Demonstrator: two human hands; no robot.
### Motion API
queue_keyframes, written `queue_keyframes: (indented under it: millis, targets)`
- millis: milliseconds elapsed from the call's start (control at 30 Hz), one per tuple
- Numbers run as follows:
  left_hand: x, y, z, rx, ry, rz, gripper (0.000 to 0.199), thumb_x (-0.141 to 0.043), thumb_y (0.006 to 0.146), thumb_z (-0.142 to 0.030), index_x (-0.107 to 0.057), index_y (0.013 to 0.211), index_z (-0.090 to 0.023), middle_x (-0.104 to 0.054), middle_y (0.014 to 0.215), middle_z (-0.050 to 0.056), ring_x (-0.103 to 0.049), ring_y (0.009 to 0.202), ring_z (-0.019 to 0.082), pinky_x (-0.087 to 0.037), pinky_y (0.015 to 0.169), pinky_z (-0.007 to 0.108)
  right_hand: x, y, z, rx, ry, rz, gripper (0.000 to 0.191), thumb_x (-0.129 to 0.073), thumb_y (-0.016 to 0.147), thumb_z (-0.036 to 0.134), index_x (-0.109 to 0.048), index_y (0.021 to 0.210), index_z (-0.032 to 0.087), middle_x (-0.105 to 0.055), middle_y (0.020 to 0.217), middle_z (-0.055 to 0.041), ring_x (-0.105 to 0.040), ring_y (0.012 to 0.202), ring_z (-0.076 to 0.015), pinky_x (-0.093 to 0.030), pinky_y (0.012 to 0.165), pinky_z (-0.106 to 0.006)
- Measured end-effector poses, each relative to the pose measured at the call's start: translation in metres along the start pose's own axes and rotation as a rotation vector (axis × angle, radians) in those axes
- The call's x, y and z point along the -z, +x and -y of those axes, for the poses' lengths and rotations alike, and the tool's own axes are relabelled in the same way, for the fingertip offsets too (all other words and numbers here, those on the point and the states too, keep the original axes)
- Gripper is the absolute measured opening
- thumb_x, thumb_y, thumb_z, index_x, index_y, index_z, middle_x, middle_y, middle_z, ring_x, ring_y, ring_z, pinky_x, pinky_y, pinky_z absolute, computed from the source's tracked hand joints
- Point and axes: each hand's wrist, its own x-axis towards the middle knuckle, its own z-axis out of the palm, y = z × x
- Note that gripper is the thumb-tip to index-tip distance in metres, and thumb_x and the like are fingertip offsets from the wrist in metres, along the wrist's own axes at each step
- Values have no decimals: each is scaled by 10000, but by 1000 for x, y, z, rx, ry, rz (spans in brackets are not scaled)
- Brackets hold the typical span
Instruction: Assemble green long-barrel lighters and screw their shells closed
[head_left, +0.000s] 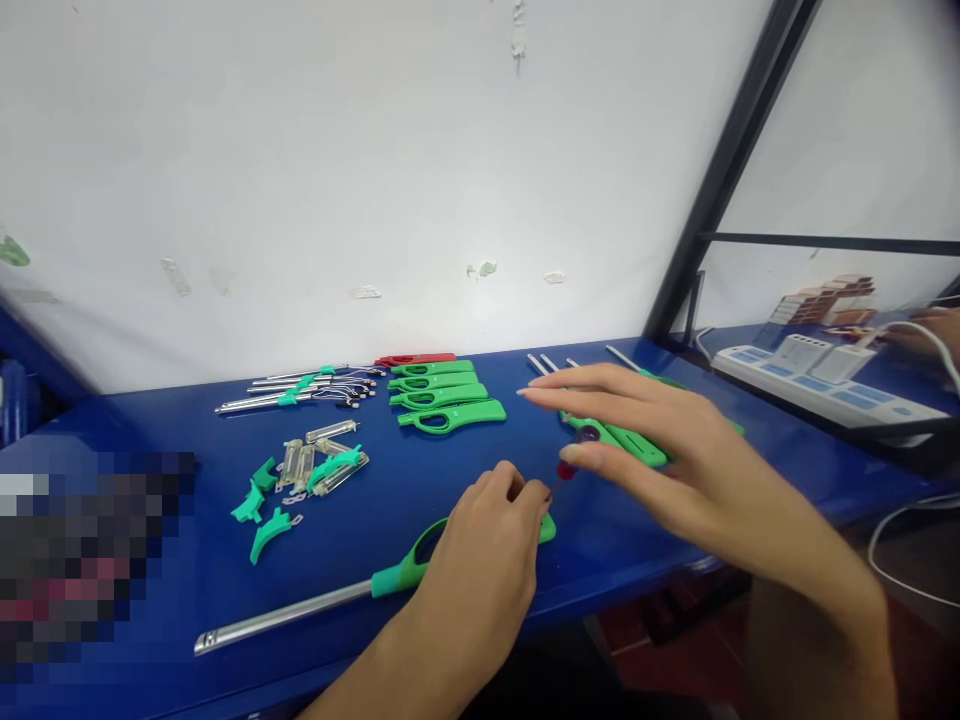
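Note:
My left hand (pixel 491 560) is closed around the green handle of a long-nosed lighter (pixel 292 612) on the blue table, its metal tube pointing left. A small screwdriver (pixel 566 470) with a red and dark handle stands tilted over the lighter's handle end. Its thin tip is hidden by my left fingertips. Over it, my right hand (pixel 675 450) has its fingers stretched and apart, with the thumb at the screwdriver's handle. Behind lie several green handle shells (pixel 457 415) and a red one (pixel 416 359).
At left are metal tubes with wires (pixel 300 388), clear fuel tanks (pixel 304 465) and teal triggers (pixel 270 533). Green lighters (pixel 630 445) lie partly behind my right hand. A white power strip (pixel 825 385) is at right, beside a black frame (pixel 720 170). A white wall (pixel 337 180) stands behind.

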Motion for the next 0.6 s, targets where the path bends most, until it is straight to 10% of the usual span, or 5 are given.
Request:
queue_keyframes:
  millis: [333,467,600]
  targets:
    - [2,0,-2,17,-1,27,299,-410,1098,-88,-671,1194,-198,-634,1121,70,-655,958,239,-533,854,386,-9,6,3,-55,-46,-120,92,-741,1002,242,-826,967,245,-858,959,8,-811,839,-194,-617,779,-275]
    - [4,0,-3,17,-4,33,291,-422,1090,-81,-665,1188,-206,-627,1126,67,-644,946,232,-523,826,365,6,-5,3,-26,64,92,288,-591,1087,291,-776,1309,304,-821,1253,-10,-763,1201,-236,-594,1055,-345]
    - [3,1,-3,28,-4,40,281,-424,1090,-86,-667,1162,-205,-627,1128,68,-636,910,225,-512,819,370,13,-10,2,-100,116,144,375,-575,1089,268,-696,1433,355,-818,1258,24,-789,1129,-211,-630,964,-306]
